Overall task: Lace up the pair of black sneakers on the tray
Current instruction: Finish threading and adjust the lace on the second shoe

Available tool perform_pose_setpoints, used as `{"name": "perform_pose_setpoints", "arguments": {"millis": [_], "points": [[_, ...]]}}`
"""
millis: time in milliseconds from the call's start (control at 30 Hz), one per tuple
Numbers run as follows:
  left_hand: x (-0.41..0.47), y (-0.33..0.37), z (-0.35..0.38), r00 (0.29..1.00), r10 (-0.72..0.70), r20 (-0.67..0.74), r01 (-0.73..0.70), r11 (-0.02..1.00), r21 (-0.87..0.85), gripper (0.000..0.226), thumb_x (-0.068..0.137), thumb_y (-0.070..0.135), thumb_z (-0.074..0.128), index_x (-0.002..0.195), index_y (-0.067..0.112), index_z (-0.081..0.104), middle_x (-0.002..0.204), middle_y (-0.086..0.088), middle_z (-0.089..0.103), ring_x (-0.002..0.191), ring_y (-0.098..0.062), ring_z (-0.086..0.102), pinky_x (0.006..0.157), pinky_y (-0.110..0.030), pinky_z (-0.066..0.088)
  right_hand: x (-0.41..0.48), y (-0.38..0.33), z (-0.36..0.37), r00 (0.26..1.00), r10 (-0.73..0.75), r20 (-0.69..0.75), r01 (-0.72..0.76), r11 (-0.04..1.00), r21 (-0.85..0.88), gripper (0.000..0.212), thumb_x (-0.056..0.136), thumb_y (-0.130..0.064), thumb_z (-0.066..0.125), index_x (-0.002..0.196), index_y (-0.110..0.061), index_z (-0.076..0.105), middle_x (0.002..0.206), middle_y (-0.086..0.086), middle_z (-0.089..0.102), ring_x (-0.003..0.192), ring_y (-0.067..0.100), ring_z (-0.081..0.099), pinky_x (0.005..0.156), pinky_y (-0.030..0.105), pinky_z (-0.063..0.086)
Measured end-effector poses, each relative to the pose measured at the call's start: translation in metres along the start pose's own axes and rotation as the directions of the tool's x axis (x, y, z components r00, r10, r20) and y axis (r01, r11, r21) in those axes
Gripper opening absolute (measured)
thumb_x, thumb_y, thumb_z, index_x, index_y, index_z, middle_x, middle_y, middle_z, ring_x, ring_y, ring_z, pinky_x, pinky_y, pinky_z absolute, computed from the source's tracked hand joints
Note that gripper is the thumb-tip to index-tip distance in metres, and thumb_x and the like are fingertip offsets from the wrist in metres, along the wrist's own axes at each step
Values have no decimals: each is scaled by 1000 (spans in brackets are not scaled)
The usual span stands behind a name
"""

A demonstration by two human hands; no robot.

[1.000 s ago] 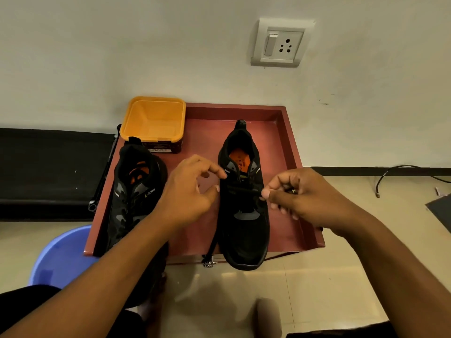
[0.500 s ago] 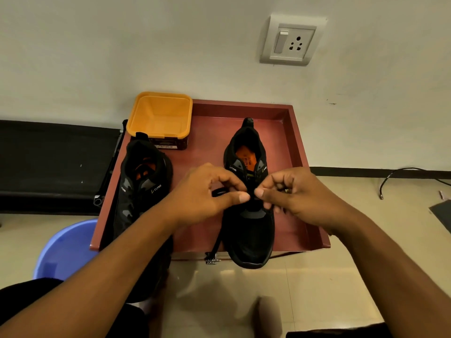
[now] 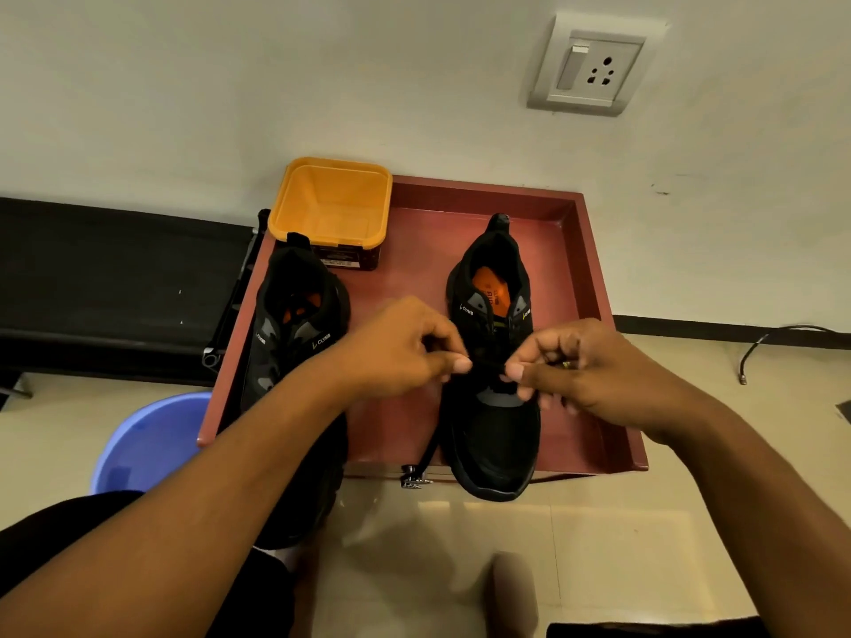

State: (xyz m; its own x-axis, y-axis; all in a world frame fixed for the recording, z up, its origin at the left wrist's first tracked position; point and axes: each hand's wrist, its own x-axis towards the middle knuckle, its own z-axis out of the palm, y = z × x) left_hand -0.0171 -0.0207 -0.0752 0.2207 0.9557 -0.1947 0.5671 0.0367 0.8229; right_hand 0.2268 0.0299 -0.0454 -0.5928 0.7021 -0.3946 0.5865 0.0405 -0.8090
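Tray: right sneaker long axis runs wall-to-person, toe toward person, overhanging near rim. Left hand and right hand each pinch its lace midway.

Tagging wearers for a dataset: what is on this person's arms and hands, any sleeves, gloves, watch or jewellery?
The left forearm and right forearm are bare to the frame's edge: no sleeves, gloves, watch or wristband. The left hand shows no jewellery. The right hand carries a small gold-coloured glint on one finger, probably a ring.
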Motion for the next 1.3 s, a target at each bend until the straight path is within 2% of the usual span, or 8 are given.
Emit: {"name": "perform_pose_setpoints", "arguments": {"millis": [100, 200, 333, 433, 633, 800, 1100, 1300], "points": [[-2, -13, -12, 999, -38, -37, 39, 999, 12, 15, 89, 26, 80, 76, 32, 77, 77, 8, 76, 77, -4, 71, 83, -39, 59, -4, 6, -14, 999, 23, -47, -25, 999, -45, 11, 95, -25, 72, 91, -15, 77, 78, 1, 76, 65, 10, 65, 56, 17, 48], [-2, -6, 1, 1000, -5, 13, 6, 996, -91, 8, 88, 25, 81, 92, 18, 81, 82, 2, 77, 76, -5, 71, 73, -30, 56, 0, 4, -7, 998, -6, -56, 5, 1000, -21, 8, 96, -22, 72, 92, -16, 77, 80, 1, 77, 64, 9, 64, 55, 14, 46], [3, -2, 7, 1000, 18, -10, -19, 991, -132, 5, 90, 15, 79, 89, 10, 79, 77, -3, 76, 73, -16, 73, 73, -40, 62, 4, -2, -1, 999, -33, -25, 32, 999, -19, 8, 96, -23, 72, 93, -16, 77, 82, 2, 78, 64, 9, 66, 56, 12, 46], [4, -12, -4, 997, -17, -71, 9, 995, -104, 5, 89, 17, 80, 84, 15, 80, 72, 2, 74, 63, -6, 68, 61, -22, 53, 0, 4, -17, 996, -15, -91, 12, 1000, -29, 9, 95, -22, 72, 90, -16, 76, 79, 0, 77, 64, 7, 65, 57, 12, 47], [5, 0, 10, 999, 44, -21, -47, 985, -164, 4, 91, 11, 77, 92, 9, 80, 78, -3, 77, 73, -6, 70, 69, -17, 51, 5, 1, -2, 997, -48, -57, 49, 999, 13, 8, 95, -19, 73, 97, -13, 78, 82, 4, 77, 65, 7, 66, 58, 13, 47], [4, -6, -1, 999, -17, -28, 12, 986, -168, 6, 93, 14, 75, 88, 14, 79, 78, 0, 76, 79, -11, 71, 78, -28, 54, -2, 7, -21, 993, -18, -115, 21, 1000, 22, 7, 91, -22, 76, 93, -16, 78, 78, 4, 74, 66, 13, 66, 60, 23, 54], [5, 3, 20, 996, -3, 88, 28, 959, -281, 10, 88, 11, 80, 93, 4, 78, 78, 3, 74, 72, -3, 66, 68, -12, 48, 4, 4, 0, 996, -48, -77, 53, 996, 67, 14, 81, -19, 87, 89, -10, 79, 80, 10, 76, 71, 21, 72, 66, 26, 59], [3, 4, 22, 991, -63, 120, 110, 893, -436, 16, 92, 8, 75, 99, -5, 72, 85, -24, 73, 78, -28, 71, 76, -35, 58, 0, 2, -5, 1000, -2, 6, 1, 987, 162, 13, 87, -2, 79, 99, -5, 81, 88, 11, 79, 80, 25, 77, 72, 26, 62]]}}
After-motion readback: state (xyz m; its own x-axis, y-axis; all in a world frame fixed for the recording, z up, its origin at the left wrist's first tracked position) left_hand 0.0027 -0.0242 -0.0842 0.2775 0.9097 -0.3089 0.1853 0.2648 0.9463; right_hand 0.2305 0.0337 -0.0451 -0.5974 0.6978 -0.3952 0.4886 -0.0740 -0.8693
